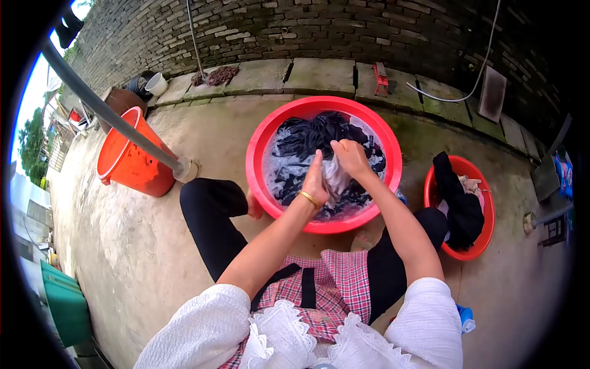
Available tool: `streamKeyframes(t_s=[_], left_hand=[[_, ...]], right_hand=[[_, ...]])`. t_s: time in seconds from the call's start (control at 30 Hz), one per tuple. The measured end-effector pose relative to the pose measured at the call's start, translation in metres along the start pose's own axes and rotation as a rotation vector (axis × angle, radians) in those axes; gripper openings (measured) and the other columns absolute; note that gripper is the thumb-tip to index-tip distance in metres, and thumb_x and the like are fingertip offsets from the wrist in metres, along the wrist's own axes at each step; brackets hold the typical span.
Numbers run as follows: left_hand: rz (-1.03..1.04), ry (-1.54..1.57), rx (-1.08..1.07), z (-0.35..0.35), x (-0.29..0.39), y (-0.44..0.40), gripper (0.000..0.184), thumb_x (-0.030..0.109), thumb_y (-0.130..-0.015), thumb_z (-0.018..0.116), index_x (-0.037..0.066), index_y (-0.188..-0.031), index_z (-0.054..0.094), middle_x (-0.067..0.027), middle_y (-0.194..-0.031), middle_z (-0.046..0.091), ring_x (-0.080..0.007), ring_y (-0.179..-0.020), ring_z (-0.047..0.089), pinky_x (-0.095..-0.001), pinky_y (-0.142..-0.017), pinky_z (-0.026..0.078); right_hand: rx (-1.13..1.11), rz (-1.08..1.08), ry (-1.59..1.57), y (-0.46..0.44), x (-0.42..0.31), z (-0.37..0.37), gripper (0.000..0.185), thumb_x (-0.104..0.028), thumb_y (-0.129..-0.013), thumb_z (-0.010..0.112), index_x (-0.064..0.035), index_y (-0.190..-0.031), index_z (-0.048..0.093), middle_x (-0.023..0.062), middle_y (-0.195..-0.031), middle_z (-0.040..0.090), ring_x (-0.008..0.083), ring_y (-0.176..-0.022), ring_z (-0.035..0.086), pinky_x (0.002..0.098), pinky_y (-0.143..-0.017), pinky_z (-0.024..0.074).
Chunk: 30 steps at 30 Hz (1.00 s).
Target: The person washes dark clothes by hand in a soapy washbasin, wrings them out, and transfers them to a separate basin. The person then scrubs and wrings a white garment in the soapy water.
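A large red basin (258, 184) with sudsy water and soaked dark clothes (316, 130) stands between my legs. Over it, a wet white cloth (334, 178) is bunched between my two hands. My right hand (352, 160) is closed in a fist on the cloth's upper right side. My left hand (314, 179), with a gold bangle at the wrist, holds the cloth from the left. Its fingers point up and away, and its palm faces the cloth; part of its grip is hidden. The cloth's lower end hangs toward the dark clothes.
On the right, a smaller red basin (490, 215) holds a black garment (462, 212) and lighter clothes. An orange bucket (144, 169) stands at left behind a slanting grey pole (117, 117). A red brush-like object (381, 80) and a hose (455, 99) lie by the brick wall.
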<state>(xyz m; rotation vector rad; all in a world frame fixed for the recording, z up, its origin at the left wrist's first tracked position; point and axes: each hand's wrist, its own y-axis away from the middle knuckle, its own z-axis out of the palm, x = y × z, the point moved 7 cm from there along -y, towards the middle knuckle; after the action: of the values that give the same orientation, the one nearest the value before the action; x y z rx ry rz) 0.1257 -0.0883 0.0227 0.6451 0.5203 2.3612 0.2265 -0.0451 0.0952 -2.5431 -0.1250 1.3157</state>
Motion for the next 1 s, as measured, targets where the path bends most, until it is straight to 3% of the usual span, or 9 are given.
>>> streamKeyframes(t_s=[0.13,0.3,0.37,0.43,0.6,0.7,0.9,0.97,1.0], left_hand=[[-0.019,-0.262,-0.064,0.002,0.006,0.009,0.031,0.023,-0.088,0.057,0.001,-0.109,0.057,-0.0137,-0.104,0.064,-0.0275,-0.091,0.063,-0.0425,-0.084,0.050],[0.063,-0.786,0.050,-0.023,0.033,-0.006,0.032,0.010,-0.081,0.059,-0.001,-0.110,0.056,-0.0119,-0.101,0.062,-0.0226,-0.094,0.060,-0.0362,-0.083,0.049],[0.656,-1.224,0.238,0.018,0.068,0.028,0.045,0.004,-0.074,0.061,0.001,-0.118,0.052,-0.0116,-0.111,0.058,-0.0218,-0.106,0.053,-0.0337,-0.087,0.046],[0.754,-1.283,-0.136,0.050,0.075,0.022,0.054,-0.001,-0.072,0.060,0.005,-0.124,0.050,-0.0075,-0.119,0.054,-0.0190,-0.113,0.047,-0.0325,-0.090,0.043],[0.303,-1.243,-0.504,0.078,0.061,0.009,0.030,0.008,-0.076,0.065,0.000,-0.105,0.060,-0.0040,-0.095,0.062,-0.0106,-0.088,0.056,-0.0242,-0.078,0.044],[0.299,-1.374,-0.334,0.051,0.074,-0.011,0.021,0.017,-0.081,0.067,0.001,-0.093,0.063,-0.0004,-0.081,0.062,-0.0071,-0.075,0.055,-0.0212,-0.071,0.043],[0.303,-0.455,-0.237,0.072,0.095,-0.015,0.023,0.028,-0.091,0.057,0.008,-0.080,0.059,-0.0008,-0.079,0.060,-0.0109,-0.075,0.056,-0.0243,-0.072,0.044],[0.263,-0.261,-0.009,0.065,0.093,-0.036,0.031,0.036,-0.093,0.051,0.012,-0.074,0.054,-0.0026,-0.074,0.057,-0.0156,-0.072,0.055,-0.0277,-0.070,0.044],[0.091,-0.260,-0.356,0.035,0.097,-0.088,0.033,0.040,-0.094,0.048,0.013,-0.077,0.055,-0.0017,-0.078,0.058,-0.0173,-0.073,0.055,-0.0301,-0.071,0.045]], right_hand=[[-0.104,0.399,-0.711,-0.010,0.028,-0.014,0.035,-0.030,-0.090,0.056,-0.0097,-0.061,0.050,-0.0060,-0.057,0.043,0.0060,-0.053,0.038,0.0272,-0.049,0.0309],[-0.165,0.415,-1.017,-0.012,0.000,-0.028,0.033,-0.031,-0.089,0.058,-0.0122,-0.063,0.051,-0.0050,-0.059,0.047,0.0059,-0.052,0.040,0.0249,-0.048,0.0322],[-0.313,0.391,-0.895,-0.010,-0.010,-0.025,0.033,-0.031,-0.089,0.058,-0.0118,-0.063,0.051,-0.0047,-0.059,0.048,0.0054,-0.051,0.041,0.0241,-0.047,0.0322],[-0.351,0.358,-0.863,-0.008,-0.013,-0.023,0.034,-0.031,-0.089,0.058,-0.0104,-0.063,0.052,-0.0046,-0.059,0.048,0.0049,-0.052,0.042,0.0238,-0.047,0.0331],[-0.401,0.275,-0.870,-0.017,-0.020,-0.032,0.032,-0.029,-0.089,0.059,-0.0074,-0.065,0.055,-0.0037,-0.061,0.051,0.0057,-0.052,0.045,0.0239,-0.048,0.0356],[-0.371,0.308,-0.921,-0.024,-0.017,-0.042,0.029,-0.027,-0.088,0.060,-0.0081,-0.066,0.056,-0.0030,-0.062,0.053,0.0066,-0.054,0.047,0.0243,-0.050,0.0378],[-0.025,0.396,-0.982,-0.049,0.011,-0.023,0.033,-0.035,-0.087,0.061,-0.0070,-0.071,0.057,-0.0060,-0.064,0.049,0.0048,-0.059,0.043,0.0250,-0.053,0.0333],[-0.027,0.281,-0.594,-0.049,-0.021,-0.004,0.041,-0.041,-0.085,0.061,-0.0037,-0.069,0.056,-0.0020,-0.058,0.049,0.0083,-0.054,0.038,0.0292,-0.049,0.0329],[0.067,-0.001,-0.249,-0.046,-0.059,-0.006,0.042,-0.041,-0.083,0.062,-0.0031,-0.067,0.057,0.0079,-0.055,0.052,0.0179,-0.049,0.045,0.0354,-0.051,0.0392]])
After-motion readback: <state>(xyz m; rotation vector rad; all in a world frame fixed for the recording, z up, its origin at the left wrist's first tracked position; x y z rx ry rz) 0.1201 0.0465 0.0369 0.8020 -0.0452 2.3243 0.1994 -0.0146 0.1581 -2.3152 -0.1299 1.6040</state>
